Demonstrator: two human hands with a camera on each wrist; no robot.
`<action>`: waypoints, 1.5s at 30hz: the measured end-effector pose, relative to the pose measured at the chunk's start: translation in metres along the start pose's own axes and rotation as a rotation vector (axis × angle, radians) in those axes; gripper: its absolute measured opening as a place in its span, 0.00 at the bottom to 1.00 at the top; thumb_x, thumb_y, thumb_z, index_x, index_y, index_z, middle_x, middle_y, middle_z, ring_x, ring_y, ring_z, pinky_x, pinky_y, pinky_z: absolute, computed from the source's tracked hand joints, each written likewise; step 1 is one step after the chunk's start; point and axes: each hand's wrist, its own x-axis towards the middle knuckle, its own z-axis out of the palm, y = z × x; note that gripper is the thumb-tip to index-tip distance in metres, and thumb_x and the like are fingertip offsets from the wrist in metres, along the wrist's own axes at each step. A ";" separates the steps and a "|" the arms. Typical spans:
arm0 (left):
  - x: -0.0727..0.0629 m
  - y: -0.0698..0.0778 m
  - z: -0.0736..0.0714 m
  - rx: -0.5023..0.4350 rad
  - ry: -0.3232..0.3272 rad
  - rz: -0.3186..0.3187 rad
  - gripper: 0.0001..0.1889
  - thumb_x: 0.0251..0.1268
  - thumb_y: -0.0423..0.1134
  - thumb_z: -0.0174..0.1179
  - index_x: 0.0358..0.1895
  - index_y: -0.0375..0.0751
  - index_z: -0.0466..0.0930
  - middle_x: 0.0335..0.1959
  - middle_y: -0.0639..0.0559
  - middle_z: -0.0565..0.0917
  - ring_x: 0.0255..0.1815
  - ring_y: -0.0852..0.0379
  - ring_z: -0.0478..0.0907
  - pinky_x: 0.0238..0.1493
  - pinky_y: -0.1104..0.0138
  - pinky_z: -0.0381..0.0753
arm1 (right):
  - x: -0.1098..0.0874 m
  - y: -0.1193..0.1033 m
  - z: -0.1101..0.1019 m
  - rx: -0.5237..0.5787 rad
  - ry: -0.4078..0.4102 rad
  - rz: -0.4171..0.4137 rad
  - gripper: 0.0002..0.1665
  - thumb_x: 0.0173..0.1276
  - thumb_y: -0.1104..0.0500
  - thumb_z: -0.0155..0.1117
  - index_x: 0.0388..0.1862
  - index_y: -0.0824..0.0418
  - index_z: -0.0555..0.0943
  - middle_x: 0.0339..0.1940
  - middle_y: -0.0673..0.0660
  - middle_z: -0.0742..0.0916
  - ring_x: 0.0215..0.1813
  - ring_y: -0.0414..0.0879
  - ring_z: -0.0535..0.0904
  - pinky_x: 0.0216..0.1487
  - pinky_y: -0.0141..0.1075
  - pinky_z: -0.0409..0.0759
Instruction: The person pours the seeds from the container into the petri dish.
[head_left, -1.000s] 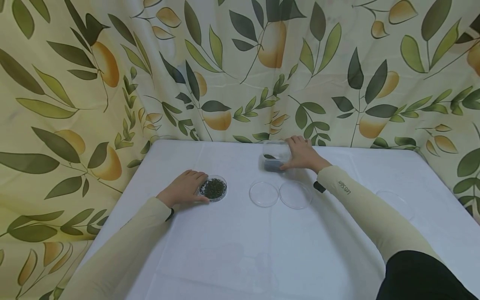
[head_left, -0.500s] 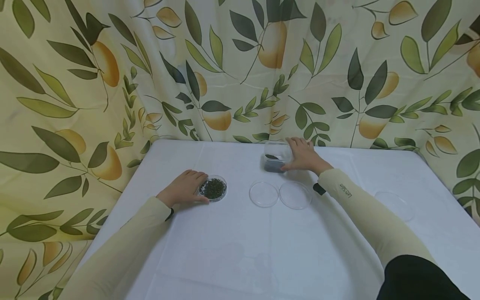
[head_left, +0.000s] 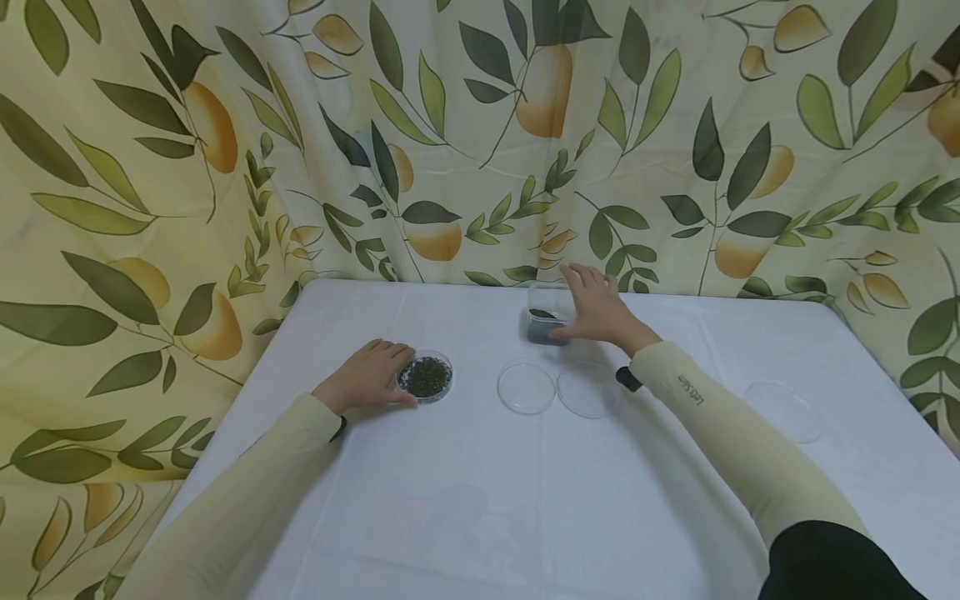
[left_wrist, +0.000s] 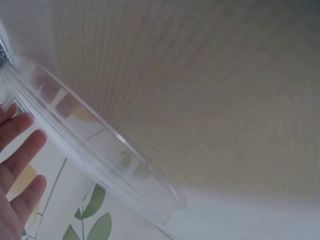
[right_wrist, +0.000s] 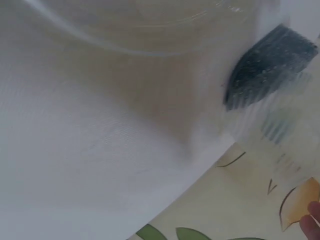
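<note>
My left hand (head_left: 369, 373) holds the left side of a clear petri dish (head_left: 425, 376) of dark green, flake-like bits, thumb on the near side and fingers along the far rim. In the left wrist view its fingers (left_wrist: 22, 160) show beside a clear round rim (left_wrist: 120, 142). My right hand (head_left: 598, 307) is spread at the right side of a clear plastic container (head_left: 546, 329), its fingers raised over the top edge and thumb low in front. Dark grainy material (right_wrist: 270, 65) fills the container's lower part in the right wrist view.
Two clear round lids (head_left: 527, 412) lie side by side on the white-covered table (head_left: 450, 500), just in front of the container. A third clear disc (head_left: 783, 440) lies at the right, by the right forearm. A leaf-and-fruit patterned curtain (head_left: 480, 208) hangs behind the table's far edge.
My right hand has shifted slightly left and up, its fingers spreading off the container's side. The container stands where it was. My left hand and the petri dish have not moved.
</note>
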 end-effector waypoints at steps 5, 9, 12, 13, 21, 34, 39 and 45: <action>0.000 -0.001 0.001 -0.007 0.001 -0.003 0.47 0.51 0.71 0.56 0.66 0.36 0.66 0.64 0.43 0.72 0.66 0.46 0.68 0.70 0.54 0.61 | -0.003 -0.014 -0.007 -0.017 0.038 -0.016 0.66 0.42 0.35 0.75 0.72 0.66 0.54 0.71 0.68 0.61 0.71 0.66 0.54 0.65 0.67 0.52; 0.000 -0.001 0.002 -0.005 0.006 0.001 0.47 0.51 0.71 0.56 0.65 0.35 0.66 0.64 0.42 0.73 0.66 0.45 0.68 0.69 0.53 0.62 | -0.005 -0.030 -0.012 -0.041 0.079 -0.058 0.63 0.44 0.36 0.73 0.70 0.67 0.55 0.70 0.67 0.63 0.71 0.65 0.55 0.64 0.65 0.52; 0.001 -0.001 0.002 0.003 0.009 0.005 0.47 0.51 0.71 0.56 0.65 0.35 0.66 0.64 0.42 0.73 0.66 0.45 0.68 0.69 0.53 0.62 | -0.006 -0.044 -0.015 -0.065 0.099 -0.097 0.63 0.46 0.35 0.72 0.70 0.67 0.55 0.70 0.67 0.63 0.71 0.63 0.54 0.65 0.64 0.52; 0.001 -0.001 0.002 0.004 0.010 0.006 0.48 0.51 0.71 0.55 0.65 0.35 0.66 0.64 0.42 0.72 0.65 0.45 0.68 0.69 0.53 0.62 | -0.007 -0.049 -0.016 -0.076 0.104 -0.111 0.63 0.46 0.35 0.71 0.70 0.67 0.54 0.70 0.66 0.63 0.71 0.63 0.54 0.65 0.64 0.52; 0.002 -0.001 0.000 0.007 0.022 0.020 0.47 0.52 0.70 0.56 0.65 0.34 0.66 0.63 0.42 0.73 0.65 0.45 0.68 0.69 0.53 0.62 | -0.010 -0.081 -0.017 -0.147 0.140 -0.216 0.62 0.47 0.31 0.68 0.70 0.69 0.59 0.70 0.65 0.65 0.72 0.61 0.56 0.66 0.62 0.53; 0.002 0.000 0.000 0.012 0.012 0.011 0.47 0.51 0.70 0.56 0.65 0.35 0.66 0.63 0.42 0.73 0.65 0.45 0.68 0.69 0.53 0.62 | -0.007 -0.117 -0.007 -0.151 0.100 -0.278 0.58 0.52 0.31 0.65 0.71 0.65 0.59 0.69 0.63 0.68 0.71 0.59 0.58 0.68 0.63 0.52; 0.001 0.000 0.000 0.007 0.013 0.004 0.47 0.51 0.70 0.57 0.64 0.34 0.67 0.63 0.42 0.73 0.65 0.45 0.69 0.68 0.53 0.62 | -0.004 -0.132 0.001 -0.139 0.083 -0.289 0.57 0.52 0.30 0.64 0.70 0.64 0.61 0.66 0.61 0.72 0.70 0.57 0.60 0.68 0.62 0.54; 0.000 0.000 -0.001 -0.004 0.022 -0.001 0.47 0.50 0.70 0.57 0.64 0.34 0.67 0.62 0.42 0.74 0.64 0.45 0.69 0.69 0.53 0.62 | 0.002 -0.147 0.013 -0.147 0.006 -0.309 0.57 0.51 0.30 0.65 0.70 0.62 0.61 0.67 0.59 0.71 0.72 0.56 0.58 0.69 0.62 0.52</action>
